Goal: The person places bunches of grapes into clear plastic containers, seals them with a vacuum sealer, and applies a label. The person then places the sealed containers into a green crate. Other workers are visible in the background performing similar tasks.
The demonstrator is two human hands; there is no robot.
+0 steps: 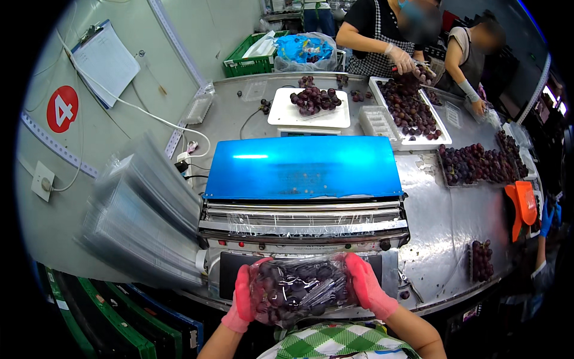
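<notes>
Between my two gloved hands is a pack of dark grapes (pixel 300 289) under clear, wrinkled, glossy film. My left hand (pixel 242 296), in a pink glove, grips its left end. On the right end, my right hand (pixel 368 287) in a matching glove holds on as well. The pack hovers just in front of the dark plate (pixel 228 273) of a film wrapping machine (pixel 305 242). Clear film (pixel 300 223) stretches across the machine's rollers. Its blue cover (pixel 305 168) lies behind the rollers. The undersides of the pack and my fingertips are hidden.
Stacked clear trays (pixel 143 224) lean left of the machine. Behind it, grapes (pixel 316 101) sit on a white scale (pixel 278 114). A co-worker's gloved hand (pixel 400 58) works over a white grape-filled tray (pixel 444 137). Snips (pixel 411 285) and a grape punnet (pixel 482 261) lie at right.
</notes>
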